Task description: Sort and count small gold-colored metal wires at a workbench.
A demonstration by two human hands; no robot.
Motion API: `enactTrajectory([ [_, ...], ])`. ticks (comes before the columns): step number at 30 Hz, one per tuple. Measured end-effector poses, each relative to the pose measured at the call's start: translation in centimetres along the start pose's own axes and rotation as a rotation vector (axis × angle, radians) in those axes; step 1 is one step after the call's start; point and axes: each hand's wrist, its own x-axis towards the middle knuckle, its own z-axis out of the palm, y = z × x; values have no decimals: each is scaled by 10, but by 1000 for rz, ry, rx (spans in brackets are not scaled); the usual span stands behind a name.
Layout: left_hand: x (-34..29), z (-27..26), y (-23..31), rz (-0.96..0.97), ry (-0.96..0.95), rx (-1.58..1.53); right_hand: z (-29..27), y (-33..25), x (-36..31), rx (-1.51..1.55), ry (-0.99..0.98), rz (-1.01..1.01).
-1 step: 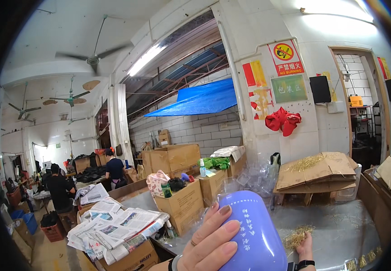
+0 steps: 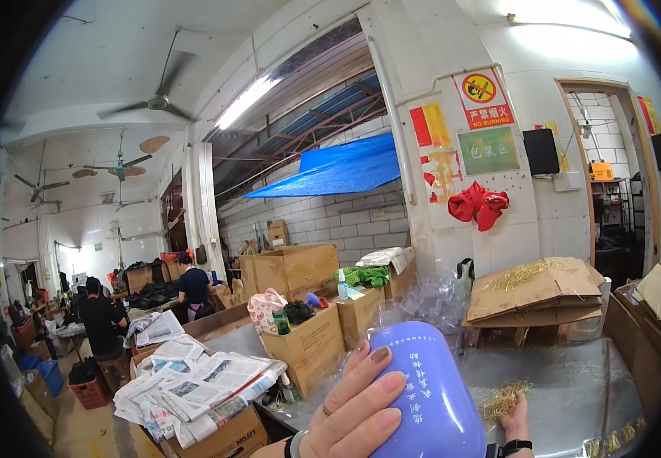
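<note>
My left hand (image 2: 361, 408) grips a glossy purple-blue, cup-like thing (image 2: 437, 389) with rounded edges and white print, large in the lower middle. Its fingers lie pressed along the left side; the lower end runs out of the picture. To the right of it, my right hand (image 2: 513, 421), with a dark band at the wrist, is on the metal tabletop (image 2: 567, 382). Its fingers close at a small heap of thin golden strands (image 2: 504, 398), and some fingertips are hidden by the strands. Several small golden bundles (image 2: 613, 440) lie at the lower right.
Newspapers (image 2: 193, 382) lie on a carton at left. Beside them stand cardboard boxes (image 2: 307, 340) and a spray bottle (image 2: 342, 284). Crumpled clear plastic (image 2: 422, 301) and flattened cardboard (image 2: 536, 294) with golden strands are behind the tabletop. Two people (image 2: 100, 317) work at far left.
The ceiling fan's blades have turned. Both of my hands and the things at them look the same.
</note>
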Motion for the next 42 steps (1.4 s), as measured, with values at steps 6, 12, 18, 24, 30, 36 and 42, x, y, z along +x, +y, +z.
enactTrajectory([
  [6, 2, 0, -10, 81, 8, 46, 5, -2, -4, -5, 41, -18],
  [12, 19, -4, 3, 21, -12, 73, 37, -1, -35, 2, 116, -85],
  [18, 12, 3, -13, 125, 59, 68, 13, -1, -11, 7, 89, -41],
  [24, 11, 1, -18, 156, 82, 104, 14, 3, -12, -4, 64, -56],
  [30, 3, 7, -25, 152, 143, 80, -36, -7, 16, 15, 3, -71],
  [36, 16, -10, 2, 17, 51, 92, 26, -1, -56, -339, -115, -151],
  [42, -20, 8, 3, -75, 49, -42, 8, -3, -13, -12, 16, -61],
])
